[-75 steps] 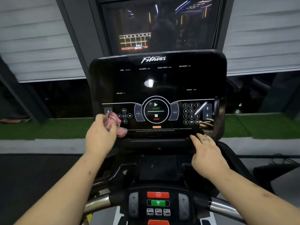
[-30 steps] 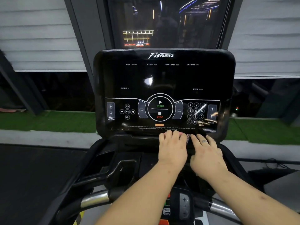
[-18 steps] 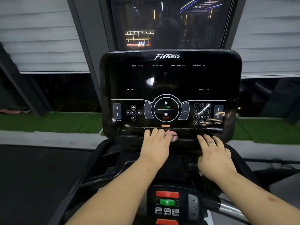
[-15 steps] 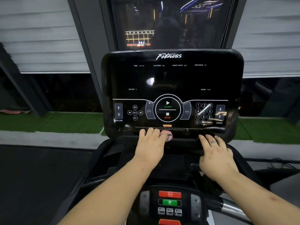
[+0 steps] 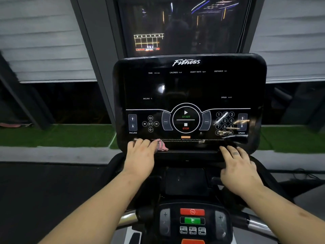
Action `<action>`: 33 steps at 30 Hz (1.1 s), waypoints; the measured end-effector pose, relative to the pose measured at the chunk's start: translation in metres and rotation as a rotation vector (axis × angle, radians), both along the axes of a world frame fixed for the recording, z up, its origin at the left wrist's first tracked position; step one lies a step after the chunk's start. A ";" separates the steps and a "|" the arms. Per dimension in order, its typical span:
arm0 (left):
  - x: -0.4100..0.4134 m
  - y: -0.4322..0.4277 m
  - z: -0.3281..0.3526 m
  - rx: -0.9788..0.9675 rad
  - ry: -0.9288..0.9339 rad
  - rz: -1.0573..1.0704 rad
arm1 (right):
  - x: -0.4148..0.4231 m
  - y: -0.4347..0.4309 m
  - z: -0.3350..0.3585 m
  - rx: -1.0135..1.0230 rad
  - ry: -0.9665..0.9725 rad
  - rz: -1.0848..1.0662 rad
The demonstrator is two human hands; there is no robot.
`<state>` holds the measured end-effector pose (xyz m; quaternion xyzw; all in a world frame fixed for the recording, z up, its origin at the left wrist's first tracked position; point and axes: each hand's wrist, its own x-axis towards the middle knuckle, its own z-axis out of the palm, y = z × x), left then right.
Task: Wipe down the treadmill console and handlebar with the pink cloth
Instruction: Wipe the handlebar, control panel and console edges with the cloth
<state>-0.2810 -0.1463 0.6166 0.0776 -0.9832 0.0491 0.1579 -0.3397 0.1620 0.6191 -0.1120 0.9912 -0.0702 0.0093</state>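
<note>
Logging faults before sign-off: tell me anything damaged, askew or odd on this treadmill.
Only one thing: pale streaks smear across the number keypad and speed arrows on the right of the glossy black console. Wipe marks or reflected light, I cannot tell. Nothing looks cracked or crooked.

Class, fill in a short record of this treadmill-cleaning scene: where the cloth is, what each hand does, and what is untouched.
cloth: pink cloth at the console lower left edge
left hand: flat, pressing the cloth on the console
right hand: open, fingers resting on the console's lower right ledge
handlebar: neither hand on it
</note>
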 end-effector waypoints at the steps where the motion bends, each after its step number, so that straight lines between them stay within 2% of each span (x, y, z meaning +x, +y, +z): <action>1: 0.000 0.006 -0.002 0.033 0.010 -0.002 | 0.001 0.000 0.000 -0.007 -0.003 0.002; 7: -0.016 0.060 -0.012 0.090 0.054 -0.040 | 0.000 0.001 0.001 -0.028 -0.015 0.021; 17: -0.046 0.122 -0.020 0.079 0.183 -0.150 | -0.003 0.006 0.001 -0.035 0.008 0.054; 22: -0.055 0.153 -0.014 0.115 0.140 -0.156 | -0.006 0.008 0.002 -0.016 0.011 0.072; 26: -0.054 0.148 -0.010 0.158 0.085 -0.173 | -0.008 -0.002 0.008 0.028 0.105 0.097; 29: -0.054 0.137 0.001 0.179 0.001 -0.204 | -0.009 -0.024 0.015 -0.053 0.174 0.222; 33: -0.045 0.114 0.010 0.202 0.073 -0.221 | -0.009 -0.056 0.016 -0.166 0.158 0.339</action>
